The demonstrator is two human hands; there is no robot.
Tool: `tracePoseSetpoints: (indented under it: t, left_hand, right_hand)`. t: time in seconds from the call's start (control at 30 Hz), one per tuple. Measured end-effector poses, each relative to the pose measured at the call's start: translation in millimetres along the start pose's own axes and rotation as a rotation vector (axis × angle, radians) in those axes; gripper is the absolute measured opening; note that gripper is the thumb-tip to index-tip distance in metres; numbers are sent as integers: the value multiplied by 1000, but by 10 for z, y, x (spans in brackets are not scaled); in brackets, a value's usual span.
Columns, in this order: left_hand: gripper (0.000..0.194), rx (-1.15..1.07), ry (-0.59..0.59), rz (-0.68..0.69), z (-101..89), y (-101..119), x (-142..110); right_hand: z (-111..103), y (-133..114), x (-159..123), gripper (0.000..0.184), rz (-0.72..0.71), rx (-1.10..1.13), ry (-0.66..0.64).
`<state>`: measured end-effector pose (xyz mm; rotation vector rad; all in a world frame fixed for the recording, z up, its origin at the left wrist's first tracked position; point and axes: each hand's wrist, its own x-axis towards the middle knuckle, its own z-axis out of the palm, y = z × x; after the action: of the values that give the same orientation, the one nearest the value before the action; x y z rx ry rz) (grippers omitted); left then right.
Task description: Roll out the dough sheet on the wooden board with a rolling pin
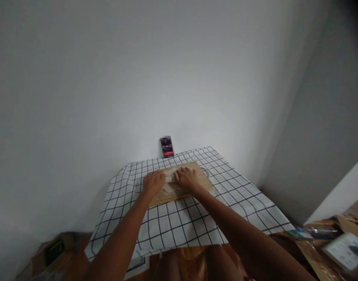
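A wooden board lies on a table covered by a white cloth with a black grid. On the board rests a pale flat piece, perhaps dough, blurred and small. My left hand presses on its left end with fingers curled down. My right hand lies on its right end, fingers stretched forward and flat. Both arms reach out from the bottom of the head view.
A small dark card or phone stands upright against the white wall behind the table. A cluttered wooden surface with papers sits at lower right. A box lies on the floor at lower left.
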<state>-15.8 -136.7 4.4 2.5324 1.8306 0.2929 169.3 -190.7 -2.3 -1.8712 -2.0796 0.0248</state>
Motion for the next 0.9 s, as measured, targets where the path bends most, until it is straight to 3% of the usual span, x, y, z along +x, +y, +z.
tracePoseSetpoints:
  t: [0.2,0.43,0.67,0.9]
  left_hand:
    - [49,-32,120,77,33,-58,-255]
    - [53,5,188,162,94,-4,-292]
    - [54,71,-4,57,55,68,192]
    - [58,-47,-158,-66,83,26,719]
  right_hand:
    - [39,-47,-349,43,-78,-3,130]
    - [-221,235,-383,50,-131,-38,99]
    - [-199,460,-62,43,35,-65,135]
    - [-99,632,552,44,80,16,-62]
